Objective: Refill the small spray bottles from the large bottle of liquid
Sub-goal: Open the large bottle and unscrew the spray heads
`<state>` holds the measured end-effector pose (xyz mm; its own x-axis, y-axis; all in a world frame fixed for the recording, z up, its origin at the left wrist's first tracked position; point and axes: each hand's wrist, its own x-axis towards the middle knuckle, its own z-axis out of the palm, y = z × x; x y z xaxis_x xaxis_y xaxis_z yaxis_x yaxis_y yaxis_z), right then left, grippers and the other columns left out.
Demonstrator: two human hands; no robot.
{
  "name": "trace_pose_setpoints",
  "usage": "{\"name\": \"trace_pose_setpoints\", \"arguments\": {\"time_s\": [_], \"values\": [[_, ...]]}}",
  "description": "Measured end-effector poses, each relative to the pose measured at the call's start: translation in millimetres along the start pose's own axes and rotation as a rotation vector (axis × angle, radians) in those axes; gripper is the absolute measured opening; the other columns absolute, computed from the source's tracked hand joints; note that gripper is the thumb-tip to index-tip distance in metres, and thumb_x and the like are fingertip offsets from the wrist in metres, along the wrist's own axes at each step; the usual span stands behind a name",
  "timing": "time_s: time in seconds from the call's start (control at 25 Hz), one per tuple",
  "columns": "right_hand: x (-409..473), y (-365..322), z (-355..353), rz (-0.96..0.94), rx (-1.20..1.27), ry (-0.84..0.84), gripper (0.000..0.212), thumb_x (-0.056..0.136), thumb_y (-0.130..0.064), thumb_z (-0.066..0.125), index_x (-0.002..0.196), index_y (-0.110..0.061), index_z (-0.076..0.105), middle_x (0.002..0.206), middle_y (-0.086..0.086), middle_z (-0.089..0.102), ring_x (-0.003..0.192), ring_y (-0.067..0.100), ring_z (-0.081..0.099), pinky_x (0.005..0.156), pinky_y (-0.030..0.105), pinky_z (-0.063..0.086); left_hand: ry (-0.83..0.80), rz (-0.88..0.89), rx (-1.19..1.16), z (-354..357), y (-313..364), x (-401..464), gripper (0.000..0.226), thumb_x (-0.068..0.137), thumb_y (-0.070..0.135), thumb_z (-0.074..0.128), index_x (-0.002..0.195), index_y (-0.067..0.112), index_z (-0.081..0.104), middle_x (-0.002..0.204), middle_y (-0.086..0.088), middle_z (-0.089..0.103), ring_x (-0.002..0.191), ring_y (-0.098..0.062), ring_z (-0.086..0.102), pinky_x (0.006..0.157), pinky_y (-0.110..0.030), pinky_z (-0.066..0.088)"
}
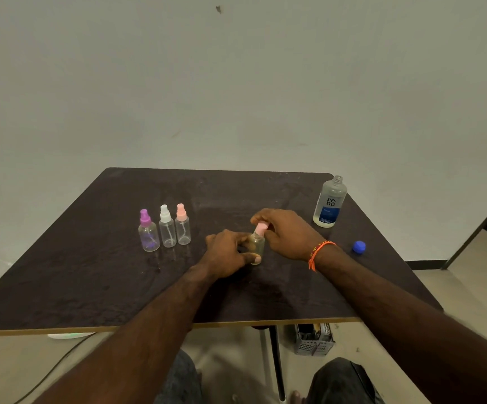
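Left hand [230, 250]: grip wraps the body of a small spray bottle [257, 243] standing mid-desk.
Right hand [287, 233]: grip pinches that bottle's pink cap [261, 228], which seems seated on the neck; fingers hide the join.
Large bottle [330, 202]: upright, uncapped, far right on the desk [90, 272], well apart from both hands.
Blue cap [359, 246]: lying just beside the right wrist.
3 spray bottles [165, 228]: capped row, left of the hands.
Under desk: grey basket [314, 341].
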<state>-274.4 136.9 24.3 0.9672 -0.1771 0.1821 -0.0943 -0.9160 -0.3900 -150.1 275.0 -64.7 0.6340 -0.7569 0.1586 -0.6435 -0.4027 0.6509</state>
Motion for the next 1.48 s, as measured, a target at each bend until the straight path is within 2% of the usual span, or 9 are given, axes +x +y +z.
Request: {"name": "trace_pose_setpoints", "arguments": {"time_s": [0.24, 0.36, 0.52, 0.68, 0.88, 1.0, 1.08, 1.2, 1.48], "values": [[-18.9, 56.5, -16.3, 0.273, 0.001, 0.286, 0.019, 0.094, -0.024, 0.059, 0.111, -0.019, 0.065, 0.106, 0.0, 0.069, 0.096, 0.017, 0.063, 0.087, 0.034, 0.053, 0.009, 0.032, 0.004, -0.5, -1.0, -1.1, 0.027, 0.084, 0.047, 0.081, 0.107, 0.034, 0.076, 0.098, 0.021, 0.075, 0.105, 0.0, 0.063, 0.101, -0.04, 0.027], [-34.9, 100.2, -13.7, 0.493, -0.115, 0.226, 0.016, 0.091, -0.024, 0.059, 0.103, -0.019, 0.069, 0.105, 0.003, 0.07, 0.095, 0.022, 0.062, 0.088, 0.037, 0.053, 0.02, 0.042, -0.001, 0.9, -2.7, -1.5, 0.029, 0.083, 0.049, 0.081, 0.108, 0.036, 0.076, 0.097, 0.023, 0.075, 0.104, 0.003, 0.064, 0.102, -0.04, 0.028], [-51.3, 136.0, 0.3, 0.637, -0.138, 0.129, 0.025, 0.093, -0.025, 0.061, 0.115, -0.017, 0.067, 0.112, 0.007, 0.07, 0.1, 0.024, 0.064, 0.091, 0.04, 0.054, 0.02, 0.05, -0.02, 2.3, -3.8, -0.4, 0.029, 0.08, 0.051, 0.08, 0.104, 0.036, 0.075, 0.094, 0.024, 0.075, 0.102, 0.003, 0.065, 0.102, -0.04, 0.031], [-55.7, 145.3, 9.7, 0.65, -0.133, 0.159, 0.028, 0.094, -0.024, 0.056, 0.12, -0.015, 0.063, 0.114, 0.01, 0.069, 0.102, 0.026, 0.063, 0.089, 0.037, 0.053, 0.027, 0.049, -0.007, 2.4, -2.0, -1.7, 0.024, 0.082, 0.049, 0.082, 0.101, 0.036, 0.075, 0.095, 0.023, 0.075, 0.102, 0.003, 0.065, 0.101, -0.039, 0.03], [-54.1, 126.9, 5.3, 0.605, -0.181, 0.179, 0.061, 0.085, -0.042, 0.071, 0.137, -0.018, 0.052, 0.137, 0.007, 0.059, 0.122, 0.028, 0.057, 0.101, 0.044, 0.051, 0.02, 0.054, 0.01, 0.2, 0.1, -4.2, 0.017, 0.082, 0.05, 0.081, 0.09, 0.047, 0.066, 0.092, 0.023, 0.074, 0.101, 0.002, 0.065, 0.102, -0.04, 0.031], [-46.2, 88.9, 14.7, 0.35, -0.192, 0.291, 0.045, 0.09, -0.041, 0.066, 0.13, -0.022, 0.058, 0.129, 0.002, 0.062, 0.118, 0.022, 0.056, 0.099, 0.04, 0.051, 0.025, 0.031, 0.025, 0.4, -0.9, -2.0, 0.02, 0.084, 0.048, 0.08, 0.097, 0.037, 0.07, 0.093, 0.022, 0.072, 0.102, 0.001, 0.063, 0.105, -0.043, 0.031], [-30.2, 61.7, 28.0, 0.232, -0.212, 0.233, 0.032, 0.091, -0.04, 0.06, 0.12, -0.027, 0.061, 0.112, -0.005, 0.066, 0.106, 0.017, 0.057, 0.091, 0.038, 0.051, 0.078, 0.007, 0.025, 0.5, -1.3, 2.8, 0.021, 0.084, 0.046, 0.08, 0.1, 0.039, 0.07, 0.091, 0.024, 0.071, 0.101, 0.001, 0.063, 0.103, -0.042, 0.032], [2.4, 36.3, 51.2, 0.27, -0.059, 0.131, 0.041, 0.089, -0.033, 0.059, 0.13, -0.027, 0.057, 0.108, -0.005, 0.068, 0.107, 0.022, 0.056, 0.091, 0.042, 0.05, 0.126, -0.023, 0.035, 1.0, 4.5, 16.0, 0.04, 0.084, 0.043, 0.078, 0.123, 0.047, 0.069, 0.092, 0.025, 0.071, 0.102, 0.003, 0.062, 0.095, -0.036, 0.029], [63.6, 62.9, 65.7, 0.415, 0.201, 0.188, 0.044, 0.076, -0.03, 0.059, 0.12, -0.029, 0.063, 0.103, -0.004, 0.072, 0.095, 0.019, 0.064, 0.086, 0.04, 0.055, 0.125, -0.05, 0.068, 9.4, 3.0, 77.5, 0.042, 0.09, 0.033, 0.073, 0.127, 0.05, 0.065, 0.099, 0.023, 0.074, 0.106, -0.003, 0.064, 0.09, -0.037, 0.026]]}}
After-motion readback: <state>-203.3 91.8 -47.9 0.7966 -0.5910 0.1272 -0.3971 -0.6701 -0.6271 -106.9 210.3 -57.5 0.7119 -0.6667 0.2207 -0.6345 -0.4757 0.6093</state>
